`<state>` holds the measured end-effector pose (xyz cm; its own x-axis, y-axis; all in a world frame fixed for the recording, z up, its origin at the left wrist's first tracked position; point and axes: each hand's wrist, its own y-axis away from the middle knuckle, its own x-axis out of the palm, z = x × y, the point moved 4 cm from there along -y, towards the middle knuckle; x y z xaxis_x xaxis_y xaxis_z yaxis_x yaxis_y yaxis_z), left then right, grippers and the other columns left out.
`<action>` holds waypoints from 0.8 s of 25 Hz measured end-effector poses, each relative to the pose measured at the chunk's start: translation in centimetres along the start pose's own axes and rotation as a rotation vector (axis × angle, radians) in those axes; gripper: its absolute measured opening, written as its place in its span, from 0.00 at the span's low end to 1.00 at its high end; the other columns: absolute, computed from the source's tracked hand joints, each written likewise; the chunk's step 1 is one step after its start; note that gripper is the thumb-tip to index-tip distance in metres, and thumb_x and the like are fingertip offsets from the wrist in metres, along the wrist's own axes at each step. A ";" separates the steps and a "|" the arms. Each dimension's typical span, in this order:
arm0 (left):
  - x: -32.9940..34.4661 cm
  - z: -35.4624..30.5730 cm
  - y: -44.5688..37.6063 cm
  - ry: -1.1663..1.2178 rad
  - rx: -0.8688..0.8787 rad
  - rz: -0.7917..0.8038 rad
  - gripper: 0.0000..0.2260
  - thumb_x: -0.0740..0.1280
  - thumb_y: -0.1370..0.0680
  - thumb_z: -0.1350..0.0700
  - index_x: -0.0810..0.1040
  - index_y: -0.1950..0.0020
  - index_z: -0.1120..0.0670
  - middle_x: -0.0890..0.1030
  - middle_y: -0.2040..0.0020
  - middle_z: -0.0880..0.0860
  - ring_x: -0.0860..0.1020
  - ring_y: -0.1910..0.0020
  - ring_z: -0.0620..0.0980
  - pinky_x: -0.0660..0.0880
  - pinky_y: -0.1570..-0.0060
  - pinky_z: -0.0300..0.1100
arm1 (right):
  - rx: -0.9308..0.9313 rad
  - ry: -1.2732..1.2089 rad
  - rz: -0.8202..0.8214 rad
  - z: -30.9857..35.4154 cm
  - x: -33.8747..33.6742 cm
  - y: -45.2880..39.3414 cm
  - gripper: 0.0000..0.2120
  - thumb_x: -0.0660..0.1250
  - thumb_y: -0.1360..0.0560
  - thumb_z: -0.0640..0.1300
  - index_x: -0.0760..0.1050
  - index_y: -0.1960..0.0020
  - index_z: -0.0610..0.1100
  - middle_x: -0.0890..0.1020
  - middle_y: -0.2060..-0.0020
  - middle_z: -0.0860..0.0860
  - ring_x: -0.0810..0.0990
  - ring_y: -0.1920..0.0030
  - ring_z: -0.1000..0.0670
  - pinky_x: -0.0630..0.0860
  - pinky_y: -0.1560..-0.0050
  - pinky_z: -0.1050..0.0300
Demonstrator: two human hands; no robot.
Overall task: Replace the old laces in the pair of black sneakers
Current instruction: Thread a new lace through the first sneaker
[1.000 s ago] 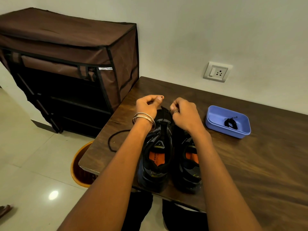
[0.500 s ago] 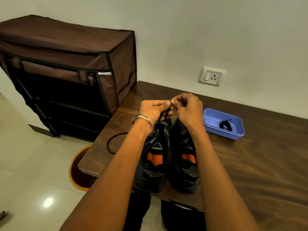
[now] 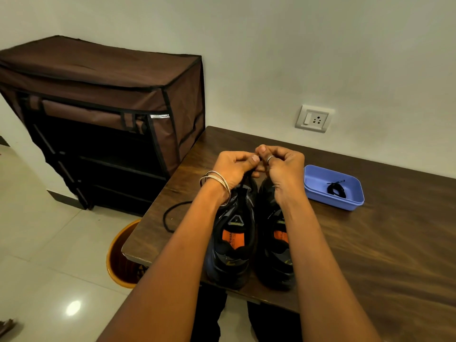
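Two hands, left hand (image 3: 234, 166) and right hand (image 3: 283, 166), now raised, fingertips meeting, pinching black lace (image 3: 243, 183) above the left sneaker (image 3: 232, 240).

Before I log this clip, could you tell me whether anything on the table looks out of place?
Only one thing: a loose black lace loops across the table left of the sneakers, its end hidden behind the left arm. The blue tray sits tidy.

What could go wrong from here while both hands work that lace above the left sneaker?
The loose black lace loops near the table edge above the orange bin; it might slide in. Both hands hide the lace they pinch, so a missed eyelet on the left sneaker could go unnoticed.
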<state>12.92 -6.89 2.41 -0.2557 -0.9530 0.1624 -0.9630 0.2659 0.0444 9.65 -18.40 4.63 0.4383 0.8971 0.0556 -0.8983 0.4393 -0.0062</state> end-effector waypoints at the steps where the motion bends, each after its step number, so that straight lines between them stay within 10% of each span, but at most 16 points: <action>1: -0.1 0.0 0.0 -0.048 0.044 0.011 0.06 0.66 0.22 0.64 0.81 0.48 0.61 0.83 0.60 0.55 0.81 0.64 0.46 0.80 0.54 0.43 | -0.052 0.042 -0.027 0.2 0.1 0.0 0.03 0.70 0.23 0.39 0.82 0.55 0.41 0.84 0.63 0.47 0.81 0.70 0.60 0.77 0.71 0.67; 4: -0.5 -0.1 -0.2 -0.138 0.118 -0.020 0.06 0.66 0.22 0.64 0.82 0.50 0.61 0.82 0.63 0.53 0.80 0.66 0.44 0.79 0.58 0.39 | -0.169 0.128 -0.036 0.4 0.6 -0.4 0.03 0.71 0.23 0.41 0.82 0.56 0.45 0.84 0.63 0.50 0.80 0.69 0.64 0.74 0.68 0.72; 7: -1.6 0.4 -0.6 0.070 -0.035 -0.156 0.07 0.64 0.20 0.63 0.82 0.54 0.60 0.82 0.63 0.54 0.81 0.63 0.50 0.81 0.55 0.44 | -0.004 0.186 0.002 -2.1 0.1 -2.2 0.09 0.67 0.22 0.39 0.80 0.59 0.47 0.85 0.57 0.45 0.82 0.59 0.51 0.82 0.52 0.54; 12: -2.1 0.2 -1.4 0.382 -0.185 -0.225 0.07 0.63 0.20 0.62 0.80 0.53 0.60 0.85 0.60 0.56 0.84 0.58 0.52 0.80 0.50 0.47 | 0.247 0.898 0.482 -7.0 0.9 -2.1 0.18 0.80 0.34 0.47 0.80 0.49 0.39 0.83 0.52 0.43 0.81 0.49 0.45 0.79 0.43 0.46; 20: -1.1 -5.8 -1.9 0.703 -0.031 -0.122 0.07 0.63 0.19 0.61 0.79 0.52 0.61 0.85 0.59 0.57 0.84 0.59 0.53 0.80 0.51 0.47 | 0.367 0.794 0.421 -8.7 1.0 -1.5 0.35 0.84 0.41 0.49 0.75 0.39 0.41 0.81 0.44 0.42 0.80 0.44 0.41 0.79 0.42 0.46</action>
<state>15.55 -5.47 7.91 -0.0209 -0.6599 0.7511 -0.9755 0.1779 0.1292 11.71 -17.80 -4.04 -0.1491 0.8073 -0.5710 -0.8809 0.1540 0.4476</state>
